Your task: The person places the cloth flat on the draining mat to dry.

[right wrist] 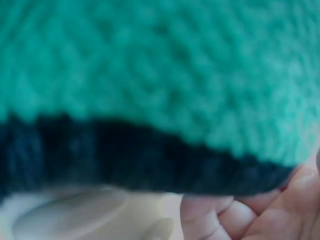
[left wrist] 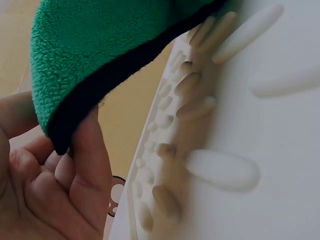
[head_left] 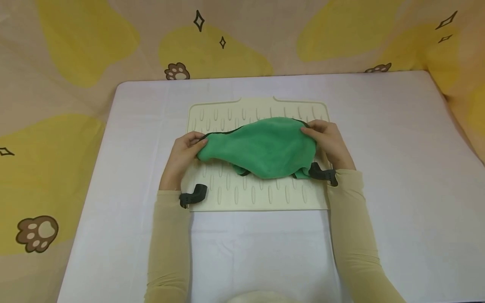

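A green plush cloth (head_left: pixel 265 147) with a dark edging spans the gap between both hands, over a cream ridged mat. My left hand (head_left: pixel 183 153) pinches its left corner between thumb and fingers. In the left wrist view that corner of the cloth (left wrist: pixel 95 55) shows its fuzzy pile and black border, with the fingertips right at the tip. My right hand (head_left: pixel 327 139) pinches the upper right part, thumb on top. Close up in the right wrist view, the cloth (right wrist: pixel 160 65) fills most of the picture, with curled fingers (right wrist: pixel 280 215) at its edge. Folded lower corners hang beneath the front layer.
The cream drying mat (head_left: pixel 261 202) with raised oval ridges lies on a white-covered table (head_left: pixel 401 189). A patterned yellow and beige fabric (head_left: pixel 242 38) hangs behind the table and at its sides. Dark camera mounts (head_left: pixel 195 195) sit on both wrists. A pale rounded thing (head_left: pixel 261 298) shows at the bottom edge.
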{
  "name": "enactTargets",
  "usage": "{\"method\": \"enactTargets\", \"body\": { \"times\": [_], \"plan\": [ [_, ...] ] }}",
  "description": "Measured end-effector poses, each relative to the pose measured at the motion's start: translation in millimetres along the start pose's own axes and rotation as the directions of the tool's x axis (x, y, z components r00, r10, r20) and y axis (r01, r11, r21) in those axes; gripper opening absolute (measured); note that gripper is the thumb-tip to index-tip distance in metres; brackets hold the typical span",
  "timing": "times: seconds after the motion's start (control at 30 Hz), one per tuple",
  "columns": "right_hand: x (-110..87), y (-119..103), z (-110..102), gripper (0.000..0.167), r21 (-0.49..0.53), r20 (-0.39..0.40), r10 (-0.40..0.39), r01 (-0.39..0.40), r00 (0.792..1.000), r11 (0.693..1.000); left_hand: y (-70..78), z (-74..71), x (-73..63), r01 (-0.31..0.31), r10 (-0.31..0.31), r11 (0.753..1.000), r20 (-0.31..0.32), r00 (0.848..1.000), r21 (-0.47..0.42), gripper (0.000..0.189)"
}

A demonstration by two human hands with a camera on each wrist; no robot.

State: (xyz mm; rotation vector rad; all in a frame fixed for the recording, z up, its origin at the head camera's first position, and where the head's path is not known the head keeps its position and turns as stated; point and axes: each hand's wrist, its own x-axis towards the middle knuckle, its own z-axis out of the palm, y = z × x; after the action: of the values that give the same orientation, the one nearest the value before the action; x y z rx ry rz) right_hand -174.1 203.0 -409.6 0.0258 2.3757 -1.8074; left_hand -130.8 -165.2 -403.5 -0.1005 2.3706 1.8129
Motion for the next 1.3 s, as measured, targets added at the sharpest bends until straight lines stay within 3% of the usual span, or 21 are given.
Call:
{"method": "enactTargets", "body": {
  "times": [0.13,0.3,0.63,0.8,0.93,1.13,1.3],
  "plan": [
    [-1.1,1.2,-5.0,0.017,0.052,-0.045,-0.038,0.04,0.998,0.998,-0.5,-1.2,-0.1,-0.005,0.006,1.0,-0.02,1.0,0.018,0.029],
    [-4.6,1.7,-15.8,0.01,0.083,-0.064,-0.042,0.048,0.997,0.995,-1.1,1.5,1.5,-0.003,0.003,1.0,-0.014,1.0,-0.025,0.027],
    [-11.0,6.6,-38.0,0.005,0.077,-0.082,-0.024,0.03,0.996,0.997,-2.0,3.1,1.2,0.062,-0.07,0.996,0.134,0.989,0.064,0.027],
    [-11.4,6.8,-40.0,0.004,0.091,-0.051,0.006,-0.002,0.999,0.996,-4.8,2.9,1.0,0.057,-0.068,0.996,0.194,0.979,0.062,0.028],
    [-10.2,5.5,-34.9,0.014,0.134,-0.034,0.019,-0.014,0.999,0.991,-5.7,2.2,0.6,0.041,-0.047,0.999,0.228,0.972,0.031,0.032],
    [-6.4,4.6,-26.1,0.019,0.099,-0.048,0.035,-0.03,0.998,0.995,-5.2,1.8,1.0,0.007,-0.012,0.999,0.167,0.986,0.032,0.026],
    [-5.3,5.4,-24.2,0.02,0.029,0.006,0.057,-0.057,0.998,0.998,-4.3,-1.2,1.5,-0.01,0.009,1.0,0.103,0.995,0.006,0.026]
  ]
}}
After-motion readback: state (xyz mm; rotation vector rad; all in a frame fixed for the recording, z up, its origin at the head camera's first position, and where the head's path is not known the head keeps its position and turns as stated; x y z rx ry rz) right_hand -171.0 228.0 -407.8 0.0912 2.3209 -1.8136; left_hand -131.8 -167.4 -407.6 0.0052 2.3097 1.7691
